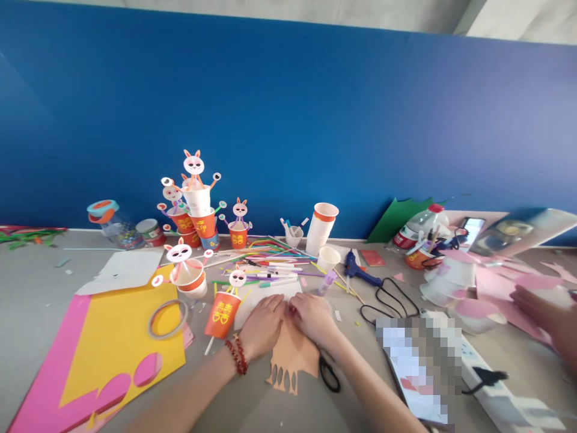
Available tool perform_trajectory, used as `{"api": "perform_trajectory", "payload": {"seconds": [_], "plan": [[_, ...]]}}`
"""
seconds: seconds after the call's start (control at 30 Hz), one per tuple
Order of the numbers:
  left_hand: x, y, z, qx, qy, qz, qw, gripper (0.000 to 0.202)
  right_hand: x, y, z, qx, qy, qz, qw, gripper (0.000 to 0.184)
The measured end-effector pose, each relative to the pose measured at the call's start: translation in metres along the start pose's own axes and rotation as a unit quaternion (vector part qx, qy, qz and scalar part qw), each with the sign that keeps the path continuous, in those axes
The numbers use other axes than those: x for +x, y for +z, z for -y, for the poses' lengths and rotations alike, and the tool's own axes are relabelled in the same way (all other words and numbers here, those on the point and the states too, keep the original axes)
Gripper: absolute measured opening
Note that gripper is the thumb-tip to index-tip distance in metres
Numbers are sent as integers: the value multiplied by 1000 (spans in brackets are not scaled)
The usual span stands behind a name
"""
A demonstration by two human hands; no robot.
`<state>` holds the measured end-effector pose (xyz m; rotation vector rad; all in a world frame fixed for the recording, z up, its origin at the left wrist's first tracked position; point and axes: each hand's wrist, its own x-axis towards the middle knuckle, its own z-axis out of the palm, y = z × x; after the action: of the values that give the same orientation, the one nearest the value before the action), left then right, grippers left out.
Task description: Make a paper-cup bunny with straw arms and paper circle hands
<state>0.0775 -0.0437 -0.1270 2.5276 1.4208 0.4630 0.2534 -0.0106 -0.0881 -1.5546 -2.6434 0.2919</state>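
Observation:
A piece of light orange paper [295,352] lies on the table in front of me, with several long slots cut along its near edge. My left hand [264,325] is on its upper left part, fingers close together and bent over it. At the upper right edge, my right hand [313,314] has its fingers curled in on the same paper. Both hands hide the paper's far end. White paper [247,307] lies partly under my left hand. Black-handled scissors [330,374] rest by the orange paper's right edge, their blades hidden.
Rabbit-faced paper cups [223,314] stand at left, near a tape roll [168,319] on yellow card [121,337]. Pens and sticks [279,264] lie ahead. A blue glue gun [360,270], phone [415,373] and power strip [484,373] are right. Another person's hand [545,319] is far right.

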Motion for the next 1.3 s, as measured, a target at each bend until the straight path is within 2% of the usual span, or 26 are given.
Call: {"api": "perform_trajectory", "payload": {"seconds": [0.1,0.2,0.3,0.37,0.47,0.57,0.63,0.73,0.9,1.0,1.13,1.3], "plan": [[5,5,1,2,4,8,1000,46,2,-8,-2,-4,26,2,1000,13],[7,5,-3,1,18,19,1000,50,10,-16,-1,-15,82,-16,996,20],[2,-3,-9,1,36,33,999,46,20,-25,-1,-18,129,-23,991,27],[-8,-12,-11,-2,52,45,998,42,19,-30,-2,-9,134,-22,991,31],[-28,-27,-12,-32,73,62,995,34,-2,-35,-5,17,101,-20,995,35],[-39,-39,-11,-63,67,40,995,29,-42,-27,-9,59,56,-13,997,18],[-34,-42,-14,-77,65,19,995,30,-69,-16,-11,61,50,-19,997,15],[-11,-39,-24,-86,88,5,992,31,-94,0,-9,44,72,-33,996,14],[36,-14,-43,-40,153,29,987,23,-100,11,-4,18,108,-33,993,12],[49,-2,-47,-18,169,35,985,23,-102,13,-6,19,114,-30,993,13],[43,-1,-43,9,189,42,981,20,-113,12,-14,41,114,-11,993,15],[13,-13,-29,24,193,46,980,16,-124,4,-24,66,151,-13,986,14]]}}
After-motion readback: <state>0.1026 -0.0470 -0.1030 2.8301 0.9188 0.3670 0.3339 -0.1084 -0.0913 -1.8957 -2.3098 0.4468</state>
